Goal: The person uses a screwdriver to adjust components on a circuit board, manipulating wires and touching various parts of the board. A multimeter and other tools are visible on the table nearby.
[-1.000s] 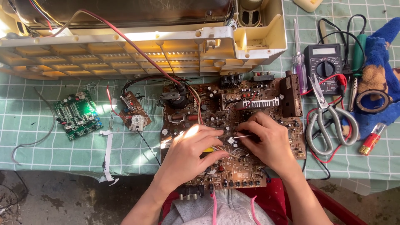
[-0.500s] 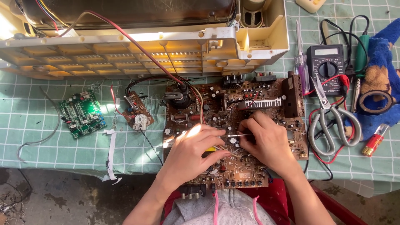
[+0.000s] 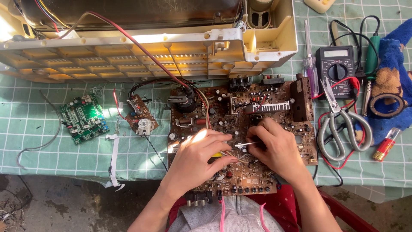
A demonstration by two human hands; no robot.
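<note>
Both hands barely budge from a moment ago: right hand [image 3: 277, 148] still pinches a thin metal pick [image 3: 245, 144], tip pointing toward the left hand [image 3: 201, 157], whose curled fingers press the brown circuit board [image 3: 240, 129] underneath. Slow, fiddly work.

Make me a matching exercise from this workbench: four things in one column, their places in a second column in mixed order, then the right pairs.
Things
1. green circuit board
2. scissors
3. lighter
4. large brown circuit board

Places
A. under both hands
B. far left on the checked cloth, apart from the other boards
C. just below the black multimeter
D. right edge, below the roll of black tape

Pairs: 1-B, 2-C, 3-D, 4-A. The left hand and right hand rest on the brown board.
</note>
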